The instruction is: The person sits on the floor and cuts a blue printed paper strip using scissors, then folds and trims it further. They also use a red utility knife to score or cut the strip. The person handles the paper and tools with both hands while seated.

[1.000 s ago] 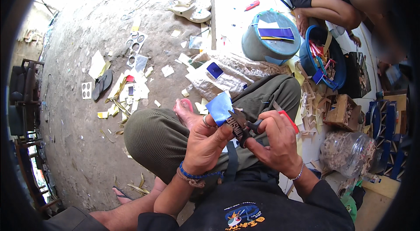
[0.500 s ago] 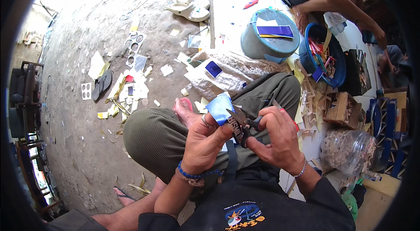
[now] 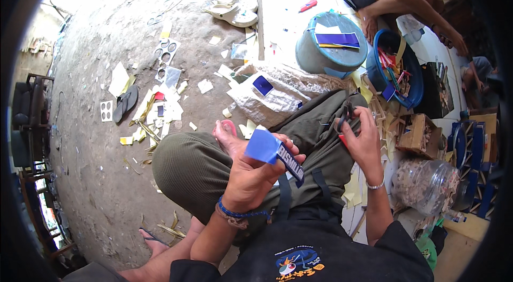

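My left hand (image 3: 251, 178) is closed on a blue sticker piece (image 3: 262, 147) above my lap. A dark blue strip with pale lettering (image 3: 290, 164) runs from it past my fingers toward the lower right. My right hand (image 3: 365, 140) is off to the right over my knee, apart from the sticker. Its fingers are closed round dark-handled scissors (image 3: 347, 114), whose blades are hard to make out. Something red (image 3: 343, 140) shows just below those fingers; its kind is unclear.
An upturned blue bucket (image 3: 328, 60) and a blue tub (image 3: 398, 98) of coloured pieces stand ahead right. Beyond them a person (image 3: 409, 1) sits. Wooden pieces, a box (image 3: 419, 135) and a clear jar (image 3: 425, 186) lie right. Paper scraps (image 3: 168, 106) litter the ground left.
My right hand has drawn the scissors away from the sticker to the right. My left hand has turned the piece, so the lettered strip faces up more fully.
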`<state>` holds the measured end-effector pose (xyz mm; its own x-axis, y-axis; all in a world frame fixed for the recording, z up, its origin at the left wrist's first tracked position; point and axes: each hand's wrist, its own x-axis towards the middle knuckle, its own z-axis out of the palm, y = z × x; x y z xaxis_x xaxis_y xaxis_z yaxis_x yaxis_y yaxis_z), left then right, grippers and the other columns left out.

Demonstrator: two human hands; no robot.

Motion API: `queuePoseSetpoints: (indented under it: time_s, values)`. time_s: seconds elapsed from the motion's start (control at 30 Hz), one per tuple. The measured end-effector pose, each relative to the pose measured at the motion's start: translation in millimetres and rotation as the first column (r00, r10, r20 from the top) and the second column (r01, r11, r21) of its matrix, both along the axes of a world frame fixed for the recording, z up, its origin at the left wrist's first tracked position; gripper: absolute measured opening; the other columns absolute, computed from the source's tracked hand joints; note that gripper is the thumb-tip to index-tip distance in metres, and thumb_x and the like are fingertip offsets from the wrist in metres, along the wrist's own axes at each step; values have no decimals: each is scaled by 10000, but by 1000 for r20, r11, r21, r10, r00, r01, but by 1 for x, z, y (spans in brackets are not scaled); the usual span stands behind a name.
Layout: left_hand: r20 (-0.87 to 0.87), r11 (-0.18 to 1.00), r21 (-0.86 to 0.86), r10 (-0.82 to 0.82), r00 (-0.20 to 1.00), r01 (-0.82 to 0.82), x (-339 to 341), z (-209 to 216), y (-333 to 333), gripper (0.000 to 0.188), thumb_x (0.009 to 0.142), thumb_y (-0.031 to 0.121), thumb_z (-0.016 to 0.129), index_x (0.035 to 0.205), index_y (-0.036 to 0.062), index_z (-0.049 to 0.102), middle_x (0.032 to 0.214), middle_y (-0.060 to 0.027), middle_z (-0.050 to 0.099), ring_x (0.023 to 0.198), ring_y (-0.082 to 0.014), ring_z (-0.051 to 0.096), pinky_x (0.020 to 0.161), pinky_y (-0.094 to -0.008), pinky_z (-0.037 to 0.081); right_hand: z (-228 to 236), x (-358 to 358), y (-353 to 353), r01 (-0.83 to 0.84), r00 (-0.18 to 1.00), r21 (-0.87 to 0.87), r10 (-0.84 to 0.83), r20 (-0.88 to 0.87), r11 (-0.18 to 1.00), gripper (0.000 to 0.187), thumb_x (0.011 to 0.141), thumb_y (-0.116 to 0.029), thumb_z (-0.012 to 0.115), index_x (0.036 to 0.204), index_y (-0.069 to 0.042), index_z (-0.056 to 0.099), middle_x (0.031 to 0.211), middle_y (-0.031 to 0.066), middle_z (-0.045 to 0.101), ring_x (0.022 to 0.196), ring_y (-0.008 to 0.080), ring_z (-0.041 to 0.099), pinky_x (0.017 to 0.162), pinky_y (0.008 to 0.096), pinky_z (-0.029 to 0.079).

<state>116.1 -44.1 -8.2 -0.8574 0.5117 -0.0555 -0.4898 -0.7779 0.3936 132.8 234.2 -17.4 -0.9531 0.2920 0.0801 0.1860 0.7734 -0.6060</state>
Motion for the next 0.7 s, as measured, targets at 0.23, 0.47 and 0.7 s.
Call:
queuePoseSetpoints:
  time_s: [0.23, 0.47, 0.7]
  values:
    - [-46, 999, -31, 37, 998, -39, -1, 1, 3, 373, 956, 77, 735, 1269, 68, 532, 1210, -88, 569, 1186, -264, 620, 1078, -511, 537, -57, 19, 56, 185, 975, 289, -211, 62, 939, 249, 871, -186, 766, 1010, -35, 625, 1040, 141, 661, 983, 374, 654, 845, 454, 510]
    - [-101, 974, -185, 112, 989, -129, -2, 3, 7, 346, 968, 78, 722, 1261, 60, 539, 1196, -83, 559, 1204, -255, 599, 1100, -561, 522, -63, 24, 61, 118, 993, 278, -122, -3, 953, 137, 875, -118, 741, 948, -70, 635, 1179, 136, 668, 1063, 375, 660, 890, 462, 517]
    - [-175, 919, -344, 138, 975, -192, -1, 5, 11, 319, 927, 14, 755, 1203, 16, 595, 1161, -99, 604, 1128, -254, 646, 1091, -581, 516, -20, 14, 44, 110, 976, 328, -165, 144, 938, 197, 892, -183, 766, 1037, -75, 688, 1256, 163, 660, 1134, 373, 653, 951, 448, 513]
